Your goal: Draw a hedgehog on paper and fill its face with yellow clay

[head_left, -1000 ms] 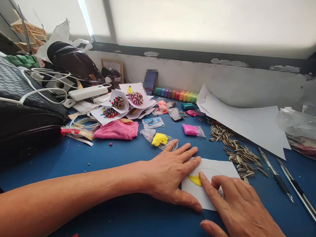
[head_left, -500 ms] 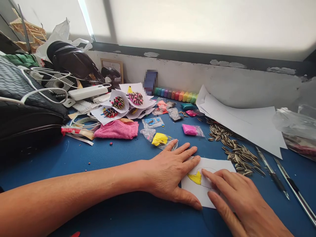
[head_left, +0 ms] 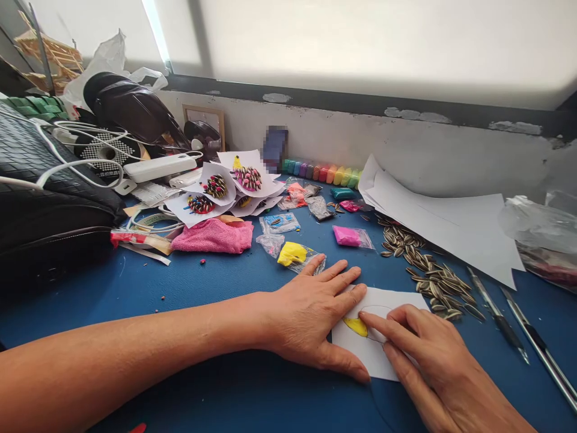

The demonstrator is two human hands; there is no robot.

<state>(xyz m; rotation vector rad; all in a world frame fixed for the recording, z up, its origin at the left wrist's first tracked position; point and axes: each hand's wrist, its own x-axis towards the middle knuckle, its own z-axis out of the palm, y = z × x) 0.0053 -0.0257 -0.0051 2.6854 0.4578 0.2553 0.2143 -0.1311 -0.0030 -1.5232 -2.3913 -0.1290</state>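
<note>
My left hand [head_left: 315,322], spread flat, pins white paper [head_left: 376,361] to the desk [head_left: 202,385]; my right hand [head_left: 435,361], index extended, touches yellow clay [head_left: 356,327] filling only the outline's [head_left: 381,307] pointed end. The visible rest is bare.

This looks to me like a craft corner; home or workshop, I can't tell. My smooth blue tabletop [head_left: 90,288] holds 1 row of multicoloured clay-like packs [head_left: 322,173], a heap of striped sunflower seeds [head_left: 439,282] and curled white paper sheets [head_left: 451,225], before a pale blind [head_left: 360,42].
</note>
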